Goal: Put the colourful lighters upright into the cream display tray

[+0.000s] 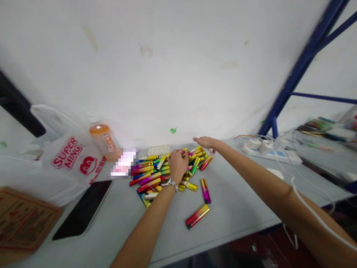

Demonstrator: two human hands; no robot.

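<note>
A heap of shiny metallic-coloured lighters in red, gold, green, blue and purple lies on the grey table. My left hand, with a watch on its wrist, is over the heap, its fingers curled around a lighter among the others. The fingertips are partly hidden. Just above the heap's back right side, my right hand hovers with fingers stretched out and nothing visible in it. Apart from the heap, nearer the front, lie a purple-and-gold lighter and a red-and-gold lighter.
Left of the heap are a dark phone, a plastic bag, an orange drink bottle and a cardboard box. A white tray rests by the wall. Right, a power strip trails cables near the blue metal frame.
</note>
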